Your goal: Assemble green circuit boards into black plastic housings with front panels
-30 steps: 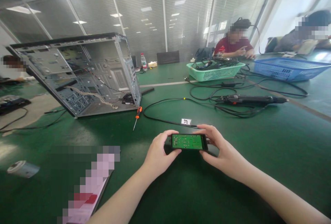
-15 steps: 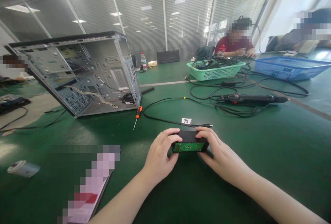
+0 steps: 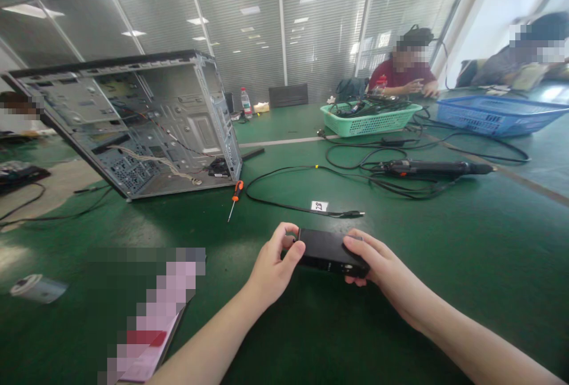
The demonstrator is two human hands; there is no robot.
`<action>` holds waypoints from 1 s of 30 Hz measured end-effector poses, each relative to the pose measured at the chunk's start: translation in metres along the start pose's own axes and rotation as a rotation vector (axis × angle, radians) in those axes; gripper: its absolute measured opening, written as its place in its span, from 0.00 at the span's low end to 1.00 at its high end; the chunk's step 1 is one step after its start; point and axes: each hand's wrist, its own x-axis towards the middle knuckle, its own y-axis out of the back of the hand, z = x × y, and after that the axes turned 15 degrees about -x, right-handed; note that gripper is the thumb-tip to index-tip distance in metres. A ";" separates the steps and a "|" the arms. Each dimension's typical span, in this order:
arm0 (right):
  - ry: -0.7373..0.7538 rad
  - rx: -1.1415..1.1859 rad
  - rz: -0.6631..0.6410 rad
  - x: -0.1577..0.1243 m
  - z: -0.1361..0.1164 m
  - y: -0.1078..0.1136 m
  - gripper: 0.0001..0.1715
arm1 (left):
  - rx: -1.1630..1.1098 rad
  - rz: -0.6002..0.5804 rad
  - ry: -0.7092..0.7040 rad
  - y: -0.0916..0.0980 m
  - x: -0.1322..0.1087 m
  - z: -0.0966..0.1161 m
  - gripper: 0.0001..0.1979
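Note:
Both my hands hold a small black box (image 3: 328,250) just above the green table (image 3: 444,266). My left hand (image 3: 274,265) grips its left end with thumb on top and fingers curled round. My right hand (image 3: 381,268) grips the right end, thumb on top. The box's closed black face is turned up; its green circuit board is out of sight.
An open computer case (image 3: 146,124) lies tilted at the left, an orange-handled screwdriver (image 3: 236,196) in front of it. Black cables (image 3: 284,192), a numbered tag (image 3: 319,205) and an electric screwdriver (image 3: 433,167) lie beyond. Green basket (image 3: 371,118), blue basket (image 3: 498,115), seated people at back.
I have turned the box over: the green circuit board faced up a second ago, then tipped toward me, and now the black casing faces up. My hands moved slightly nearer.

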 end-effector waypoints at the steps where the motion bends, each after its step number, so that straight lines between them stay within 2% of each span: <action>1: -0.090 0.104 0.017 0.000 -0.002 0.000 0.21 | -0.013 -0.004 -0.001 0.000 0.000 -0.001 0.17; 4: -0.371 0.408 0.060 0.002 -0.011 0.003 0.14 | -0.032 -0.008 -0.012 0.000 0.002 -0.002 0.19; 6: -0.466 0.555 0.039 0.002 -0.016 0.007 0.15 | -0.032 0.005 -0.009 0.000 0.004 -0.003 0.19; 9: -0.487 0.660 -0.018 0.002 -0.020 0.010 0.18 | -0.037 0.035 0.014 0.000 0.005 -0.005 0.18; 12: -0.468 0.636 -0.019 0.003 -0.017 0.010 0.16 | -0.046 0.046 0.028 0.000 0.006 -0.006 0.16; 14: -0.412 0.518 -0.004 0.004 -0.012 0.009 0.13 | -0.048 0.060 0.030 0.000 0.007 -0.006 0.15; 16: -0.248 0.284 0.010 0.006 -0.005 0.008 0.13 | -0.055 0.094 0.030 0.000 0.008 -0.005 0.15; 19: 0.055 -0.168 0.088 0.008 0.006 0.009 0.25 | -0.083 0.186 0.044 0.001 0.010 -0.005 0.16; 21: 0.142 -0.440 0.167 0.007 0.010 0.011 0.33 | -0.094 0.242 0.065 0.003 0.011 -0.005 0.16; 24: 0.245 -0.775 0.239 0.004 0.009 0.016 0.31 | -0.095 0.275 0.080 0.004 0.012 -0.006 0.17; 27: 0.366 -0.942 0.332 0.002 0.003 0.026 0.27 | -0.097 0.261 0.065 0.003 0.012 -0.006 0.15; 30: 0.405 -0.982 0.444 -0.003 0.001 0.048 0.27 | -0.096 0.250 0.048 0.001 0.013 -0.006 0.14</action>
